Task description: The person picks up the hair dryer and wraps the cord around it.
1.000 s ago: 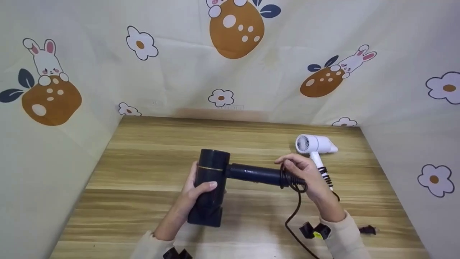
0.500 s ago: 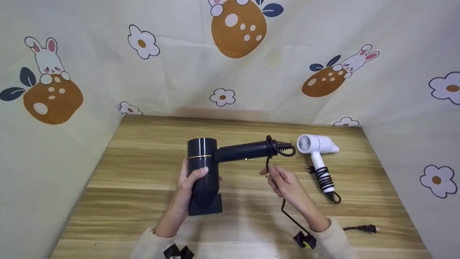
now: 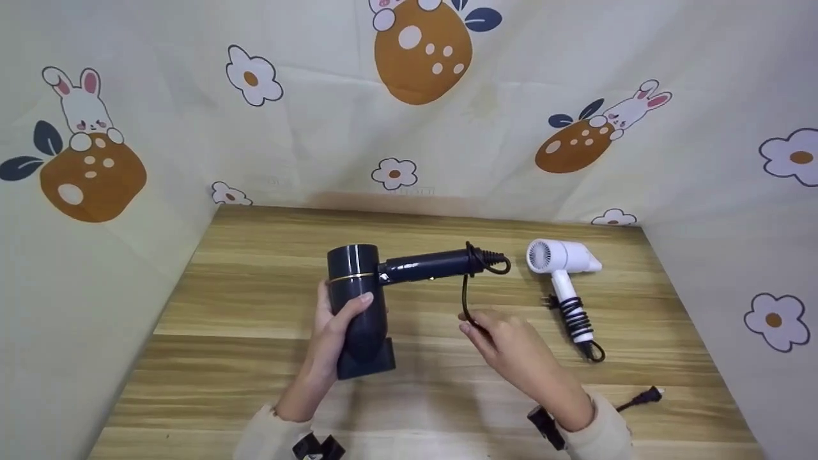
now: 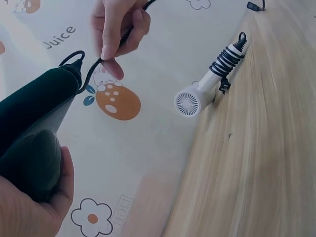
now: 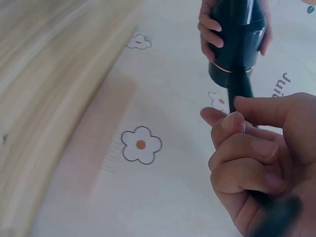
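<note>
One glossy navy dryer, gold-ringed, is over the desk, left grip wrapped round its barrel, handle toward three o'clock in the head view. The right grip pinches its cord. "Juice" reads on the backdrop, ten o'clock in the left wrist view.

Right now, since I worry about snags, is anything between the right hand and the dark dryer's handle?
Only the cord, running from the right hand to the handle's end; the white dryer lies off to the right.

Plain cream sleeves, small black angular devices beside the cuffs, bare hands
</note>
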The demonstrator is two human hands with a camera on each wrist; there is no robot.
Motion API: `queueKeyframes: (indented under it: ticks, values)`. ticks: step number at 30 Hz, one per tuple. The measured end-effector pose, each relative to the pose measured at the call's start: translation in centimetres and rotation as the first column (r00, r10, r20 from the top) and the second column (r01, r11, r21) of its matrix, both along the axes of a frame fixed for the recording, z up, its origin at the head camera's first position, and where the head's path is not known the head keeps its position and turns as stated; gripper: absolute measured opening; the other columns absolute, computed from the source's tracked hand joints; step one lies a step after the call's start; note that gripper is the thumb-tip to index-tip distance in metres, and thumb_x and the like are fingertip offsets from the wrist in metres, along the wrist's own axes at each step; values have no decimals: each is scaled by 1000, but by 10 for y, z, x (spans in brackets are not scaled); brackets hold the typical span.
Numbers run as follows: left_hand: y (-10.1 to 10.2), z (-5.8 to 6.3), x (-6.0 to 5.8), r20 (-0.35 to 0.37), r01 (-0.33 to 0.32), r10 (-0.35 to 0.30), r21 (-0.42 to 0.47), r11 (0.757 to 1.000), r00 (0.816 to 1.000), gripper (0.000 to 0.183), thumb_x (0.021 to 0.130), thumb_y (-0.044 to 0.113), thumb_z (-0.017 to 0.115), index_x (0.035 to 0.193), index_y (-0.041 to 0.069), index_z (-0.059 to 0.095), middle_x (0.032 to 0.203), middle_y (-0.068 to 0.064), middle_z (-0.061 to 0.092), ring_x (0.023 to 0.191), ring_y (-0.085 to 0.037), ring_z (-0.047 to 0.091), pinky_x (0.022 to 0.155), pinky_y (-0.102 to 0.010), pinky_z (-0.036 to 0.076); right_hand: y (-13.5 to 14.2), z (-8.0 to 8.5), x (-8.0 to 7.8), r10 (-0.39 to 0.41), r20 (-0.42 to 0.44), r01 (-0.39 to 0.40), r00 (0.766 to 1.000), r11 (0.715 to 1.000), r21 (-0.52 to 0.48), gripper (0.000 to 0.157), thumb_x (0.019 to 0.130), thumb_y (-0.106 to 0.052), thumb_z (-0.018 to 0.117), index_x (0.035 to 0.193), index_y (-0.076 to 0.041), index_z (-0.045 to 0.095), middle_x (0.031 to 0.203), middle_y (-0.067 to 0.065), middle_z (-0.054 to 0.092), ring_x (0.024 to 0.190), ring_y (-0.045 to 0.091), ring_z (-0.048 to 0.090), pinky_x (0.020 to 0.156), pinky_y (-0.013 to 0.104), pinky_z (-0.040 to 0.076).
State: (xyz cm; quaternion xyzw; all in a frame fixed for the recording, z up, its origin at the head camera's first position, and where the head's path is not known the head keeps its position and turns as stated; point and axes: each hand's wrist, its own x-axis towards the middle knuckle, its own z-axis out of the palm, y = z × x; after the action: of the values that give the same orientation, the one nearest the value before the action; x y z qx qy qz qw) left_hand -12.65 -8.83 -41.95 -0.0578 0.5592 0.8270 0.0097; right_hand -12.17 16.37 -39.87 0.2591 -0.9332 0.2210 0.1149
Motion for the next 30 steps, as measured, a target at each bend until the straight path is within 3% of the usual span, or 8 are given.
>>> queueKeyframes:
  ticks: [7,14,19,23,30]
  values:
    - [4,-3,-1,-9,-18,17,-78,997,1000,61,81,12,64,130,16,28,104,-14,54,79,-26,62,67,-44,56,4,12,6,23,-151,-17,988,999,37,17,85,-16,67,71,-14,57,59,-8,52,51,3,47,45,18,40]
    - [7,-8,-1,-33,34,-40,-178,983,999,70,79,14,69,134,15,25,108,-18,53,80,-25,63,68,-42,56,16,28,1,22,-320,-19,947,1000,10,6,81,-19,71,80,-14,68,69,-5,65,59,7,58,52,22,48]
    - [8,-11,1,-26,93,-102,-230,969,994,75,80,17,70,137,18,22,109,-19,54,84,-24,63,72,-39,55,25,30,-7,3,-323,-42,946,993,-115,6,79,-13,73,81,-11,67,73,-5,62,64,3,51,56,14,43]
    - [9,-13,2,-50,148,-167,-267,952,985,78,79,17,70,139,18,20,112,-20,51,86,-24,62,74,-38,55,32,29,-16,-10,-286,-55,958,975,-217,6,78,-9,72,82,-9,67,71,-6,56,67,3,45,59,15,37]
    - [8,-8,3,-99,222,-256,-264,939,962,72,79,14,70,134,16,24,108,-19,53,85,-24,63,74,-39,55,39,26,-26,-4,-171,-72,985,899,-433,2,84,-7,66,82,-7,67,72,-4,54,67,5,42,59,18,35]
